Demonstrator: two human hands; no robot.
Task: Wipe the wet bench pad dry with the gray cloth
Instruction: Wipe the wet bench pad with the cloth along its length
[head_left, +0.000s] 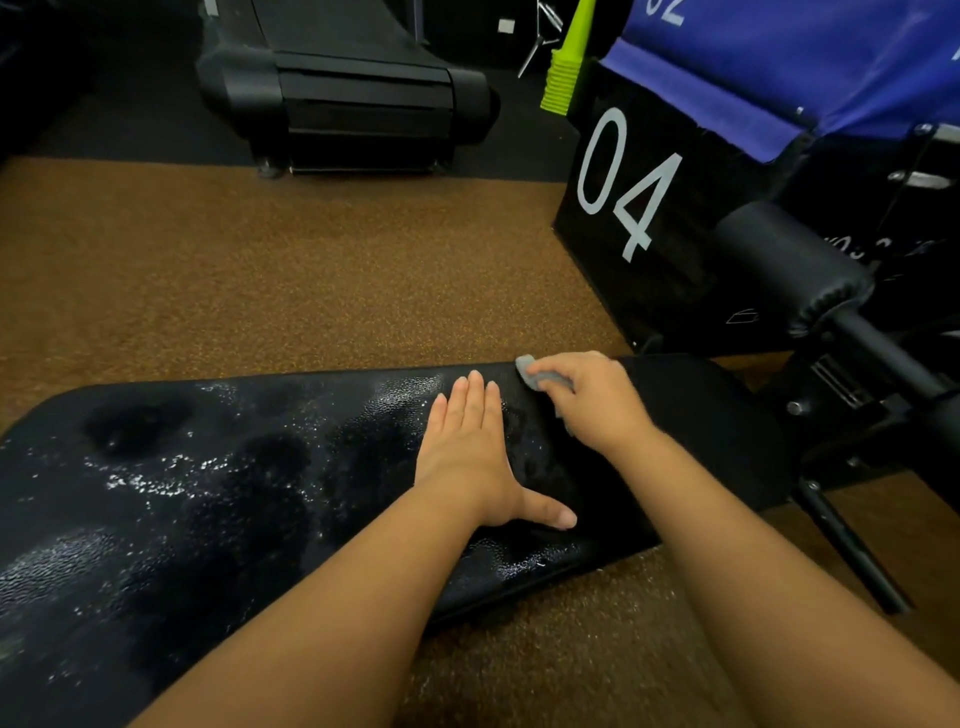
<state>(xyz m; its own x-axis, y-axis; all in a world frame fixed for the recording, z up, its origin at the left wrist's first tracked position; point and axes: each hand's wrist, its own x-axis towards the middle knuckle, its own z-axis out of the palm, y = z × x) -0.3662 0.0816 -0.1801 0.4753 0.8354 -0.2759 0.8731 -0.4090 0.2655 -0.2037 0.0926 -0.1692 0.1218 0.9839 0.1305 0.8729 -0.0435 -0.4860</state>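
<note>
Bench pad (260, 493) lies beaded with water left of the right grip (587, 400), which clenches the gray cloth (530, 370) at the far edge, apparently to wipe, while the left grip (478, 457) rests released, flat, seemingly bracing

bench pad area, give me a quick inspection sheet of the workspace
surface: black textured bench pad, droplets over the left and middle, right end looks dry
job's things: gray cloth at the pad's far edge
clutter: nothing seen on the pad
grippers: right hand closed on the cloth; left hand flat on the pad, empty
cables: nothing seen
surroundings: brown speckled floor, black box marked 04, black treadmill, lime green cone stack
</note>
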